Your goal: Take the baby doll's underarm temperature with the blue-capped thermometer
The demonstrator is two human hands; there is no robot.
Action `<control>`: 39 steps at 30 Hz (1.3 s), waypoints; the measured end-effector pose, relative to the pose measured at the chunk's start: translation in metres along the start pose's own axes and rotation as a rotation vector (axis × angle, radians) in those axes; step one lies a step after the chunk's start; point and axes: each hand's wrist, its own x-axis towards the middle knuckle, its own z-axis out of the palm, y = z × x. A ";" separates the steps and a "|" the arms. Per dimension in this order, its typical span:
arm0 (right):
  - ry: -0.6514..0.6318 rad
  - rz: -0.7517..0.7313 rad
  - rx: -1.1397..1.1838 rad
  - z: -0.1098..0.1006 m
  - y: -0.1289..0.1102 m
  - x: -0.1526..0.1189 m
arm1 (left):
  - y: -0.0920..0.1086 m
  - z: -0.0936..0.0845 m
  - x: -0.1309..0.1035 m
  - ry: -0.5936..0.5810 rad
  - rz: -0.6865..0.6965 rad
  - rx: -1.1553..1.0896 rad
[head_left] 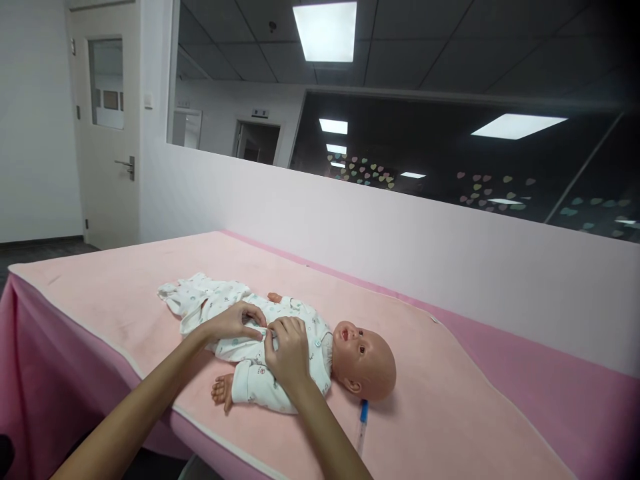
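Observation:
A baby doll [365, 360] lies on its back on a pink padded table [450, 413], head to the right. It wears a white printed onesie [250, 380]. My left hand [234, 322] pinches the onesie's front at the doll's belly. My right hand [289, 352] rests on the chest, fingers curled on the fabric edge right beside the left hand. Both hands meet at the garment's front closure. The doll's near arm [223, 390] sticks out toward the table's front edge.
A blue and clear tube [363, 420] lies on the table under the doll's head. A low pink-white wall [450, 267] runs along the table's far side, with dark glass above it. A white door [107, 127] stands at the back left.

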 end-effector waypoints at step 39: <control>-0.097 -0.024 0.048 -0.002 0.000 0.003 | 0.058 0.009 -0.003 0.590 0.267 -0.065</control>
